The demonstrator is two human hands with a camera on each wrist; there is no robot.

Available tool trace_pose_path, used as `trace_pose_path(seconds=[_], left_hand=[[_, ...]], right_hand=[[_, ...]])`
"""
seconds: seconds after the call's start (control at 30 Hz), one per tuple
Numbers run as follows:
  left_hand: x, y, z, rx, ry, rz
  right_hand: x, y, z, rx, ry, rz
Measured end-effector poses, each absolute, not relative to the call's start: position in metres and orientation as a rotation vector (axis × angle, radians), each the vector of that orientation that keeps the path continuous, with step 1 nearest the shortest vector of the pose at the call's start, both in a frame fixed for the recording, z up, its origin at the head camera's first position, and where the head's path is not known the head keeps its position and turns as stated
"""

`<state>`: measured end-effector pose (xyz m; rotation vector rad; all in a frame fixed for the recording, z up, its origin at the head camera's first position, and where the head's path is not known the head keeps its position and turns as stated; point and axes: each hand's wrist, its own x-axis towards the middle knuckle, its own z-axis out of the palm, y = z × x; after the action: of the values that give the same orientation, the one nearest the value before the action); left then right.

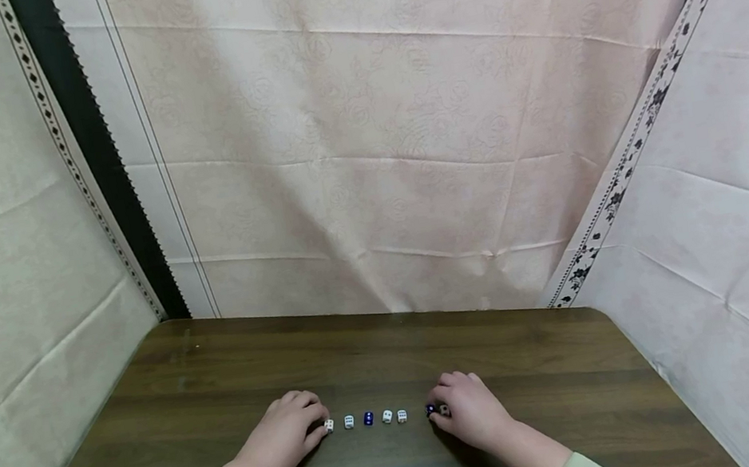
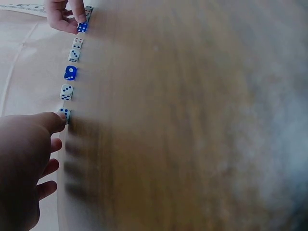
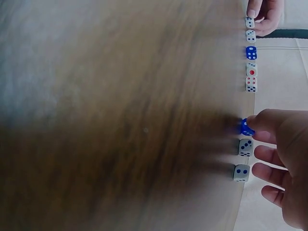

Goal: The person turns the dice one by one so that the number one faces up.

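Several small dice stand in a row across the brown table. My left hand (image 1: 287,437) pinches the white die (image 1: 329,426) at the row's left end between thumb and forefinger. Rightward from it come a white die (image 1: 349,422), a blue die (image 1: 368,418) and two white dice close together, one (image 1: 387,416) beside the other (image 1: 402,416). After a gap, my right hand (image 1: 475,410) pinches another blue die (image 3: 247,127). Two more white dice, one (image 3: 245,147) and then the other (image 3: 241,173), sit by its loosely bent other fingers, partly hidden in the head view.
The wooden table (image 1: 363,348) has rounded far corners. Pale cloth (image 1: 361,146) hangs behind it, with more cloth at the left (image 1: 5,240) and right (image 1: 742,211). A dark strip (image 1: 113,184) runs down the left corner.
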<state>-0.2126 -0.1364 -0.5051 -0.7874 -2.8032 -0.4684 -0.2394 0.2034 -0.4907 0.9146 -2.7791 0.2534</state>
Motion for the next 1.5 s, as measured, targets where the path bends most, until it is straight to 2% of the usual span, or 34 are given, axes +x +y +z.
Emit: trace_pose_path(seconds=[1.5], left_hand=[[-0.213,-0.138,-0.509,-0.786,-2.820,-0.478]], right_hand=[[-0.234,0.174,-0.485,0.974,-2.764,0.235]])
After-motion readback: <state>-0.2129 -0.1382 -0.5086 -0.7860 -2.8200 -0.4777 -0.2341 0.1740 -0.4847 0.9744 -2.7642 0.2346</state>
